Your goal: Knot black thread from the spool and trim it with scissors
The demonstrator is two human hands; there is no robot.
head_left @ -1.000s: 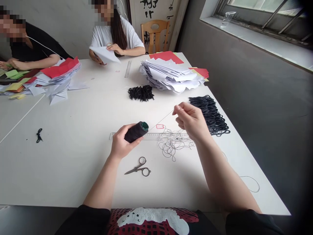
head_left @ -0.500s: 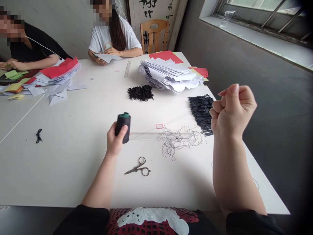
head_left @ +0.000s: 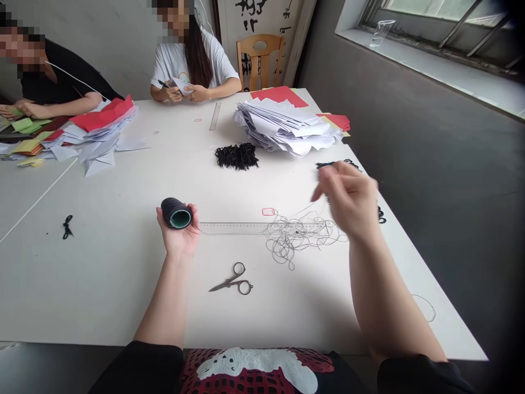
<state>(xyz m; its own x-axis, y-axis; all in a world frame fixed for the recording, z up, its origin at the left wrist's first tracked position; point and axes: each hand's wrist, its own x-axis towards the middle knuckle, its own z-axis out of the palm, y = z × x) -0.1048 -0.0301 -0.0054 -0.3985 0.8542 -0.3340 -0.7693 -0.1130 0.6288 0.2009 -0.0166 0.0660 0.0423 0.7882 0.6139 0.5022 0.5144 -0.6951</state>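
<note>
My left hand (head_left: 179, 242) holds a spool of black thread (head_left: 169, 210), tipped over in the upturned palm with its green core facing me. My right hand (head_left: 355, 200) is raised at the right, fingers curled in and fingertips slightly blurred. A fine thread seems to run from it towards a loose tangle of dark thread (head_left: 283, 253) on the table. Under that tangle lies a clear ruler (head_left: 233, 228). Scissors (head_left: 230, 283) rest with parted handles between my arms. Behind my right hand, a row of black cords (head_left: 381, 214) is mostly hidden.
A bundle of black cords (head_left: 237, 157) lies mid-table, before a tall pile of white papers (head_left: 283, 123). One small black cord (head_left: 68, 227) is at the left. Two people sit across the table among coloured papers (head_left: 102, 114). A grey wall (head_left: 430, 137) borders the right side.
My left hand has moved left and turned palm up, tipping the spool from upright. My right hand has swung left and down, now covering most of the right-hand cords.
</note>
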